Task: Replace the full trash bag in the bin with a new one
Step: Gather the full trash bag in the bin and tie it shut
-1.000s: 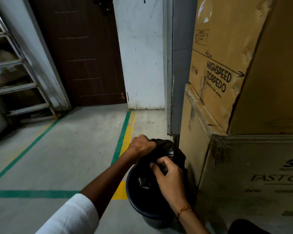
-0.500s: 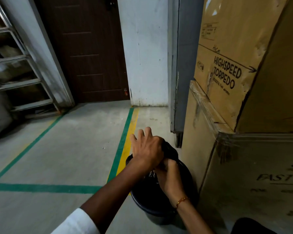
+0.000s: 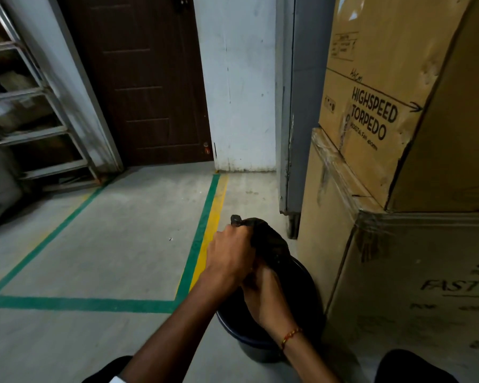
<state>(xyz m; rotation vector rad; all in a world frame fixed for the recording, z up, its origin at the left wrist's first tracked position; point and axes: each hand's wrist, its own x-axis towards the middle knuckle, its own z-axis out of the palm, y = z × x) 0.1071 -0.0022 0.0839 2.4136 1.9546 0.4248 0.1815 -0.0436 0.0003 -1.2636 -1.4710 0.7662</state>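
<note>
Right hand point(image 3: 263, 291) sat nearest, just under the left hand point(image 3: 230, 255), fingers buried in the black trash bag point(image 3: 271, 244); it looked curled on the plastic, but I couldn't tell how tightly. Half a second earlier the left hand's fingers were splayed over the bag; now they were clenched round the gathered neck, its tip poking out just beyond the knuckles. Bag body was still down in the dark bin point(image 3: 249, 341) below both hands, beside the cardboard boxes point(image 3: 398, 272), so mouth closed, lift-out not started.

Dim, soft-edged, wide-angle bowing
</note>
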